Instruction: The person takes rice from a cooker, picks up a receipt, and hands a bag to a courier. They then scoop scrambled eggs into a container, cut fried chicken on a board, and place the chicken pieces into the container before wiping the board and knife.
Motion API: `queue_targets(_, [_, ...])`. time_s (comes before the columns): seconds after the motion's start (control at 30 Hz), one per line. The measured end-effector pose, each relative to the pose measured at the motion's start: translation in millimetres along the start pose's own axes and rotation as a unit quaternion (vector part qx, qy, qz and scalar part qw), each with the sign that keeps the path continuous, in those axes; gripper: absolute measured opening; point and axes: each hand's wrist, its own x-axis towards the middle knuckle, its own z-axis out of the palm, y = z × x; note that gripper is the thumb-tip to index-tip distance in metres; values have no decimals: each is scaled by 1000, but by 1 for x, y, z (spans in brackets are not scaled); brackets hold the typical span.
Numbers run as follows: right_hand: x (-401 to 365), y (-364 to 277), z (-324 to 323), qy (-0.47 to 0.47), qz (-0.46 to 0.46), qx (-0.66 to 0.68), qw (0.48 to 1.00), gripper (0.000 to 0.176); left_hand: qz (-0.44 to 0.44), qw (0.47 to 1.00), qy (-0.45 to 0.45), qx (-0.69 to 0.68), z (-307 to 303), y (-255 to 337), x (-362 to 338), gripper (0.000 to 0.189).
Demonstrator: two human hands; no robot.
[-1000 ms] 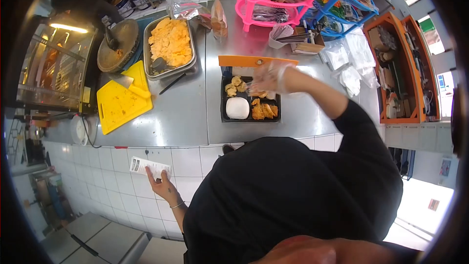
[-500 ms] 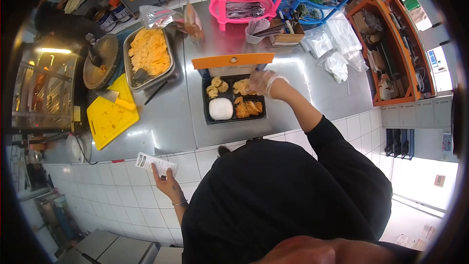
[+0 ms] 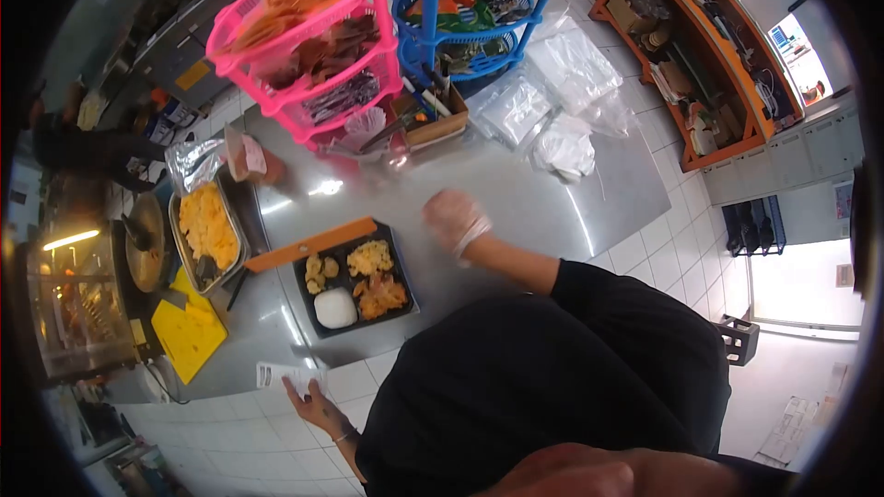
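A small printed paper slip [image 3: 287,375] is pinched in my left hand [image 3: 318,408], held low by the counter's front edge. My right hand [image 3: 453,221], in a clear plastic glove, hovers over the steel counter to the right of the meal tray; its fingers are smeared by motion. The black compartment tray [image 3: 412,306] holds a white rice mound [image 3: 335,308], lumpy pale pieces [image 3: 320,271], a yellow crumbly food [image 3: 370,259] and browned fried pieces [image 3: 381,296]. Along its back edge stands an orange panel [image 3: 311,245].
A metal pan [image 3: 241,253] of yellow food and a yellow cutting board [image 3: 189,336] lie left. Behind are a pink basket rack [image 3: 391,74], a blue rack [image 3: 428,18], a box of pens [image 3: 442,129] and plastic bags [image 3: 575,69]. A person [image 3: 87,147] stands far left.
My right hand has left the tray's back right compartment and moved away to the right. My view has turned, bringing the racks nearer. The slip stays in my left hand.
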Motion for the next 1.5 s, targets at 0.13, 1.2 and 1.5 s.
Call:
queue_targets(0.13, [72, 125, -64, 458, 28, 4, 889, 19, 12, 998, 47, 32, 4, 21, -20, 61])
queue_targets(1.2, [213, 203, -208, 176, 17, -142, 974, 38, -11, 993, 115, 35, 9, 47, -51, 58])
queue_targets(1.5, [138, 188, -213, 325, 162, 10, 932, 28, -11, 998, 57, 22, 8, 35, -26, 57])
